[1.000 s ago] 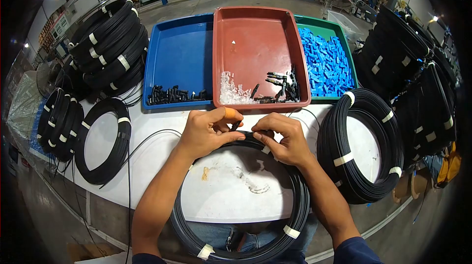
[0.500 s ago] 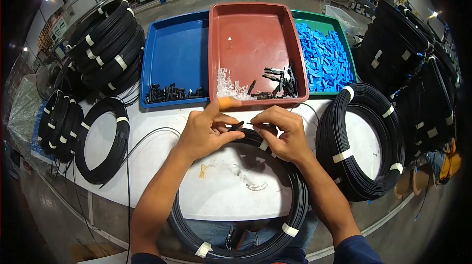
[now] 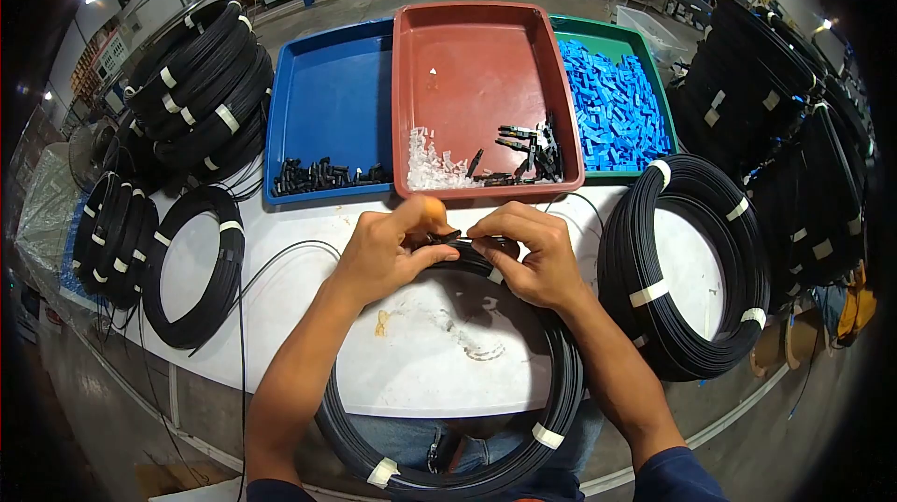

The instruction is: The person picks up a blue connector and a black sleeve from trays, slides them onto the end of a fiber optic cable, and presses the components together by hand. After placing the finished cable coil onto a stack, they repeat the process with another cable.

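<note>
My left hand (image 3: 388,245) pinches a small black connector (image 3: 447,237) between thumb and fingers, just in front of the red tray (image 3: 486,192). The forefinger has an orange wrap on it. My right hand (image 3: 531,254) is closed on the thin end of a black cable, whose tip meets the connector; the exact fit is hidden by the fingers. Under both hands lies a coil of black cable (image 3: 568,362) with white tape bands, reaching over the table's front edge to the lap.
Behind the hands stand a blue tray (image 3: 332,192) with black parts, the red tray with clear and black pieces, and a green tray (image 3: 665,119) of blue pieces (image 3: 612,110). Cable coils flank both sides, including one at right (image 3: 621,287) and one at left (image 3: 163,315).
My hands have come closer together, and the cable end has moved left to the connector. My left forefinger has curled down toward it.
</note>
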The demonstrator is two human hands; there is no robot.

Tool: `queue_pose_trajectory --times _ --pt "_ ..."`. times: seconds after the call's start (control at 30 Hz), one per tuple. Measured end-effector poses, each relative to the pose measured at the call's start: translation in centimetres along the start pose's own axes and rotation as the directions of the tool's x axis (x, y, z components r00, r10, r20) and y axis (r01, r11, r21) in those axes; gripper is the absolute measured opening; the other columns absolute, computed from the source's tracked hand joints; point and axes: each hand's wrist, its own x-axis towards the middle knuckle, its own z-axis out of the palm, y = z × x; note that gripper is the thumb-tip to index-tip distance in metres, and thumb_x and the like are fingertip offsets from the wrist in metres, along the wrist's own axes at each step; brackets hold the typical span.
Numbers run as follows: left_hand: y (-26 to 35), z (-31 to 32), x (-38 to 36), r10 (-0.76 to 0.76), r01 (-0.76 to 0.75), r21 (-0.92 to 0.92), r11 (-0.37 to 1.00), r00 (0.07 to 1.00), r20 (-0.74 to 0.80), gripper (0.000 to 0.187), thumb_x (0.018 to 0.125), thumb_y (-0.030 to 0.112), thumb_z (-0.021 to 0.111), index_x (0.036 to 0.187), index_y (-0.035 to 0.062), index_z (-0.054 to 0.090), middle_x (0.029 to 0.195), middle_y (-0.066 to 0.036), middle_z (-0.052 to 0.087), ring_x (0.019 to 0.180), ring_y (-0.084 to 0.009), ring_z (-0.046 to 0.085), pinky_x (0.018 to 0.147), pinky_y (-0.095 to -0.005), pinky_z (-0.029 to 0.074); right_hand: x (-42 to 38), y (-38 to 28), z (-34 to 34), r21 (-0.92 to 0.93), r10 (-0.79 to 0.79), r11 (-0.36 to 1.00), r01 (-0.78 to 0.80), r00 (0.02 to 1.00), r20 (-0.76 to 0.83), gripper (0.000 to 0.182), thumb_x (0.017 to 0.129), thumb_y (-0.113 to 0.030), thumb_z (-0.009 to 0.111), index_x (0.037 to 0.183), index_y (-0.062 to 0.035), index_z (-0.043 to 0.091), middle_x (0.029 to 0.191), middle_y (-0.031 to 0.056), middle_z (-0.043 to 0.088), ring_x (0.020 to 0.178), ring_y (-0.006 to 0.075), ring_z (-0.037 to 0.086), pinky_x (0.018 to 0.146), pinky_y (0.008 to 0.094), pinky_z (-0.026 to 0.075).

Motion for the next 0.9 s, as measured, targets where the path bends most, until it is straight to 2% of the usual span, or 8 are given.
queue_pose_trajectory --times 0.17,0.23,0.33,0.4,0.53,0.6,0.77,0.9 --pt "0.7 0.1 0.0 -0.030 0.031 0.015 0.999 0.999 -0.043 0.069 0.076 0.016 0.090 0.125 0.0060 0.043 0.088 -0.007 0.078 0.066 -0.0068 0.066 0.057 -0.0205 0.048 0.0 -0.1 -0.1 -0.020 0.040 0.999 -0.041 0.998 -0.041 0.018 0.078 0.007 0.071 0.094 0.0003 0.074 0.082 0.0074 0.069 0.066 0.0116 0.061 0.058 0.0253 0.046" --pt "0.7 0.0 0.0 -0.029 0.031 0.055 0.998 0.999 -0.029 0.074 0.077 0.016 0.090 0.129 0.0066 0.038 0.090 -0.008 0.078 0.067 -0.0084 0.068 0.058 -0.0205 0.048 0.0 -0.1 0.0 0.000 0.041 0.999 -0.041 0.998 -0.044 0.017 0.079 0.003 0.072 0.095 -0.0005 0.072 0.083 0.0090 0.067 0.065 0.0179 0.062 0.056 0.0289 0.046" --pt "-0.1 0.4 -0.1 0.117 -0.111 0.127 0.986 0.992 -0.045 0.071 0.078 0.012 0.088 0.128 0.0056 0.038 0.089 -0.008 0.078 0.073 -0.0138 0.073 0.063 -0.0226 0.054 0.0 -0.1 -0.1 -0.011 0.017 1.000 -0.018 0.999 -0.034 0.015 0.079 0.002 0.073 0.094 -0.0006 0.073 0.082 0.0099 0.067 0.065 0.0201 0.063 0.058 0.0308 0.047" --pt "-0.3 0.6 -0.1 0.214 -0.204 0.151 0.967 0.976 -0.053 0.063 0.080 0.006 0.083 0.125 0.0014 0.039 0.125 -0.013 0.067 0.095 -0.0247 0.076 0.074 -0.0348 0.063 0.0 -0.3 -0.1 -0.016 0.024 1.000 -0.024 0.999 -0.023 0.014 0.079 0.001 0.073 0.093 -0.0010 0.073 0.080 0.0099 0.067 0.064 0.0209 0.063 0.058 0.0316 0.048" --pt "0.2 0.6 -0.1 0.277 -0.266 0.150 0.952 0.959 -0.059 0.060 0.079 0.001 0.081 0.125 0.0009 0.043 0.120 -0.013 0.070 0.093 -0.0241 0.076 0.075 -0.0335 0.063 0.1 -0.7 -0.3 -0.044 0.054 0.998 -0.054 0.998 -0.012 0.011 0.079 -0.002 0.074 0.090 -0.0023 0.075 0.075 0.0092 0.065 0.063 0.0208 0.062 0.057 0.0320 0.047" --pt "0.7 0.3 0.0 0.294 -0.291 0.191 0.938 0.956 0.009 0.063 0.079 -0.001 0.083 0.126 0.0030 0.042 0.094 -0.012 0.078 0.089 -0.0247 0.077 0.077 -0.0316 0.062 0.1 -0.7 -0.4 -0.056 0.067 0.996 -0.067 0.998 -0.007 0.011 0.079 -0.003 0.075 0.090 -0.0026 0.076 0.074 0.0089 0.065 0.062 0.0204 0.062 0.056 0.0317 0.047" --pt "0.7 0.2 0.2 0.389 -0.383 0.234 0.894 0.921 0.020 0.061 0.076 -0.003 0.082 0.123 0.0027 0.043 0.096 -0.013 0.077 0.089 -0.0263 0.077 0.077 -0.0324 0.063 0.1 -0.6 -0.6 -0.067 0.089 0.994 -0.087 0.995 0.034 0.013 0.078 -0.005 0.075 0.091 -0.0027 0.077 0.072 0.0087 0.063 0.060 0.0187 0.060 0.054 0.0308 0.045" --pt "0.6 -0.1 0.1 0.507 -0.497 0.330 0.802 0.860 0.062 0.064 0.071 -0.006 0.082 0.121 0.0024 0.043 0.101 -0.014 0.077 0.089 -0.0270 0.077 0.076 -0.0328 0.063 -0.1 -0.5 -0.6 0.042 0.208 0.976 -0.212 0.974 0.084 0.015 0.080 -0.005 0.075 0.094 -0.0018 0.077 0.069 0.0083 0.059 0.059 0.0164 0.057 0.054 0.0297 0.043"
